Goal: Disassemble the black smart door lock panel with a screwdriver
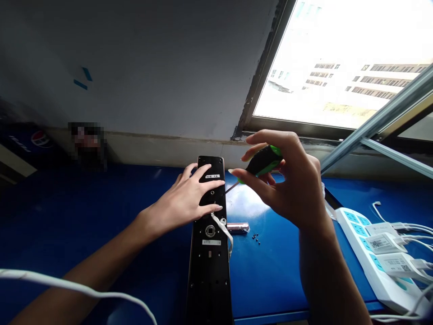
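Note:
A long black door-lock panel (209,262) lies lengthwise on the blue table (101,225), with a white label near its far end and a round keyhole part in the middle. My left hand (189,198) rests flat on the panel's upper part, fingers spread, holding it down. My right hand (287,180) hovers just right of the panel and is closed round the black and green handle of a screwdriver (262,163). The thin shaft points down and left toward the panel's right edge. A white ribbon cable (225,232) hangs from the panel's side.
A small silver cylinder (238,228) and several tiny dark screws (256,238) lie right of the panel. A white power strip (375,257) with several plugged-in adapters and white cables sits at the right. A white cable (74,286) crosses the lower left. A window is at the upper right.

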`<state>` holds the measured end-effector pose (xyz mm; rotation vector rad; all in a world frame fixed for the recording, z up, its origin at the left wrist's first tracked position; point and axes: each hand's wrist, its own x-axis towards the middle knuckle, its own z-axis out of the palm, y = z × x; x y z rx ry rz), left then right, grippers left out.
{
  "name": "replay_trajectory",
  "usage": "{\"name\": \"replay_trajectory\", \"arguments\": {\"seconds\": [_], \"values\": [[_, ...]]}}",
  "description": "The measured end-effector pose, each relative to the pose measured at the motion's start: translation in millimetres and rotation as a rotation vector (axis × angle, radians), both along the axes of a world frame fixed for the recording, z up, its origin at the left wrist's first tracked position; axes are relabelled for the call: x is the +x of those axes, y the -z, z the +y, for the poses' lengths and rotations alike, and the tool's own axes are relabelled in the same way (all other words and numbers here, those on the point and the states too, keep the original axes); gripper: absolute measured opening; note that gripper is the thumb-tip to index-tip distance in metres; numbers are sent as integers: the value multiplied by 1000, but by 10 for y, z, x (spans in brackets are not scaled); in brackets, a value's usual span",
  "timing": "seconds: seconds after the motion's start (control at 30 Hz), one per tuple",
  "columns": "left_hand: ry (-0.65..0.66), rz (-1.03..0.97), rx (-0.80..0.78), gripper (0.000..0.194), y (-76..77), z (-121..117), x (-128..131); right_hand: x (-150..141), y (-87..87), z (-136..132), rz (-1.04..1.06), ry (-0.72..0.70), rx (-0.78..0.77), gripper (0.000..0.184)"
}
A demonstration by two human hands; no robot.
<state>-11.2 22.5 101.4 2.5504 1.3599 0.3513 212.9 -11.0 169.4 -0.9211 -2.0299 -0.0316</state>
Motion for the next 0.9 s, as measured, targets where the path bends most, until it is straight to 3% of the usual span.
{"name": "replay_trajectory", "arguments": {"seconds": [0.4,0.5,0.7,0.9], "values": [[36,-64,43,60,23,16,17,58,-29,14,114,-24,59,54],[67,-146,116,51,57,14,69,77,-49,7,153,-23,82,52],[196,-302,277,14,120,16,160,66,-78,-43,212,-22,97,42],[209,-299,306,15,87,-7,171,196,-149,-58,154,-21,96,49]]}}
